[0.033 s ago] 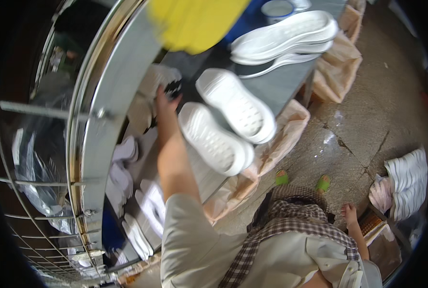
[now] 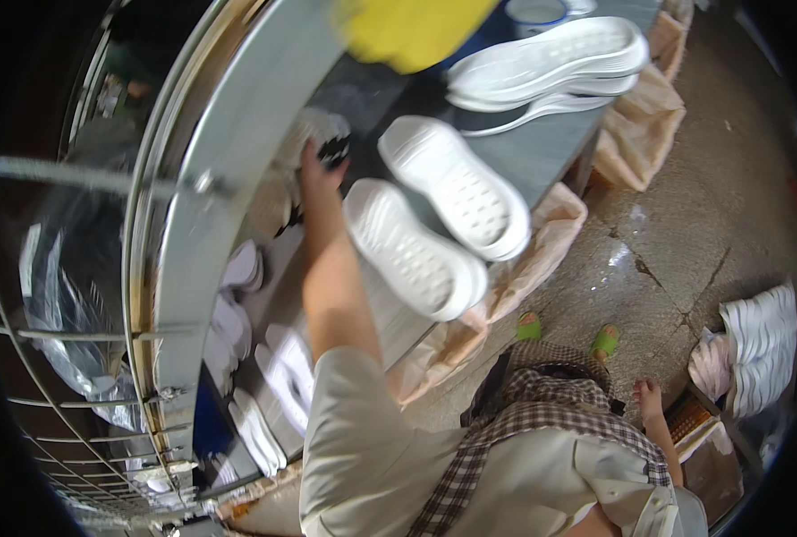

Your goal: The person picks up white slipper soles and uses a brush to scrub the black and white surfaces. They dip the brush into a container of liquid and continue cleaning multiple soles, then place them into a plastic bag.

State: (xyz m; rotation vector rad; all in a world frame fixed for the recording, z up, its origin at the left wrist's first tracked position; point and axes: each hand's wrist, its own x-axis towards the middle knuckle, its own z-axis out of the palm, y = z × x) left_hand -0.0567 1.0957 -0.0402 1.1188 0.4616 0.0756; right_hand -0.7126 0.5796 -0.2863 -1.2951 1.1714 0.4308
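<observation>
My left arm reaches over the grey workbench (image 2: 376, 300). At its far left, my left hand (image 2: 322, 170) is closed around a small black thing (image 2: 333, 152), blurred and too small to name. A whitish, see-through item (image 2: 322, 123) lies just beyond the fingers. Right of that hand are two stacks of white shoe soles, a nearer one (image 2: 407, 251) and a farther one (image 2: 457, 188), both with dimpled heels. More white soles (image 2: 551, 63) are stacked farther back. My right hand (image 2: 647, 394) hangs at my side, fingers loosely apart, holding nothing, near a brown crate (image 2: 692, 416).
A metal rail with wire mesh (image 2: 139, 295) borders the left. Pale soles (image 2: 260, 430) lie on the bench below my arm. Peach sacks (image 2: 546, 233) hang along the bench edge. A blurred yellow thing (image 2: 412, 31) overhangs the top; wavy white pieces (image 2: 761, 349) are stacked at right.
The view has shifted slightly, with the bench and soles now a little farther right. The yellow thing has moved right and up. Both hands keep their places relative to the things around them.
</observation>
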